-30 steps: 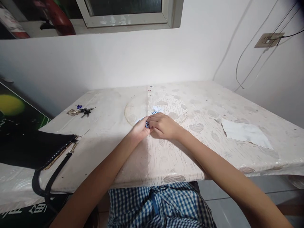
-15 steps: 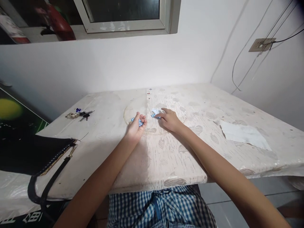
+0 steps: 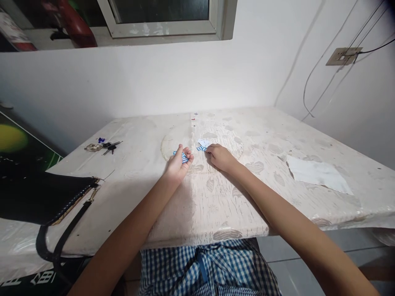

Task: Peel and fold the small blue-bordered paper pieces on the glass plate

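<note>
Curling inward from its earlier spread, the right hand [image 3: 219,157] is set at blue-striped scraps [image 3: 201,148] on the table [image 3: 216,201], grip unclear; a striped piece [image 3: 184,158] is held in the left hand [image 3: 176,166]; handling seems unfinished.

My left grip [image 3: 176,166] holds a blue-and-white striped piece [image 3: 184,158] between thumb and curled fingers. Just right of it, my right grip [image 3: 221,158] has its fingertips at more striped pieces [image 3: 201,148] on the tabletop [image 3: 212,213]; whether I pinch one, I cannot tell. White scraps [image 3: 203,142] lie just beyond them. Far left sit keys [image 3: 111,146], with a black bag [image 3: 46,197] nearer me. Well to the right lies a torn white sheet [image 3: 317,174]. Checked cloth [image 3: 200,267] shows below the near edge.
</note>
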A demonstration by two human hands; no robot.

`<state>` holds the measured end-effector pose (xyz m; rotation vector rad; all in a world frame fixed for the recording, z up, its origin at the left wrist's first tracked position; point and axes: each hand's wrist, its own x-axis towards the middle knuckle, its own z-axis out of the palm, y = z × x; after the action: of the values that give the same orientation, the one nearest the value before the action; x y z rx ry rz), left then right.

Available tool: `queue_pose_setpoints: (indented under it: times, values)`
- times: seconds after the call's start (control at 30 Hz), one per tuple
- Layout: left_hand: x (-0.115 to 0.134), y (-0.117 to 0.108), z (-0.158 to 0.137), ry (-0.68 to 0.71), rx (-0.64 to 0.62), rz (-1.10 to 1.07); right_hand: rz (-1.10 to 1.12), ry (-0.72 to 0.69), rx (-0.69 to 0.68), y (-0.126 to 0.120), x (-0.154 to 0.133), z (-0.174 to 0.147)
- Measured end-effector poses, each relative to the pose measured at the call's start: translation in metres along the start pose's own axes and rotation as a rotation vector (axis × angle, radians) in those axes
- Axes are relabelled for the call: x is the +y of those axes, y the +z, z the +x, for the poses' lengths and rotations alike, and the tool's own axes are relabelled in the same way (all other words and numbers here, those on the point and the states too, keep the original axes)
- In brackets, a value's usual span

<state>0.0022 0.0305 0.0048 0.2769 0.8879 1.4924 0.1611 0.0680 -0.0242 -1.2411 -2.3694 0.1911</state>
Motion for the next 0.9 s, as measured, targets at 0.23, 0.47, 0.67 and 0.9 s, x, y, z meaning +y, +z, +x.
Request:
queue_pose_setpoints:
  times: [0.23,0.47,0.67,0.9]
  values:
    - [0.000,0.001,-0.002,-0.039,0.011,0.009,-0.058,0.076,0.118,0.015,-0.008,-0.002]
    - [-0.001,0.001,-0.002,-0.028,-0.017,0.023,0.148,0.207,0.243,0.027,0.000,0.006]
    - [-0.001,0.001,0.000,-0.058,0.008,0.001,0.131,0.234,0.245,0.026,0.002,0.006]
    - [-0.004,-0.001,0.001,-0.078,-0.006,-0.001,0.157,0.272,0.207,0.024,-0.003,0.008]
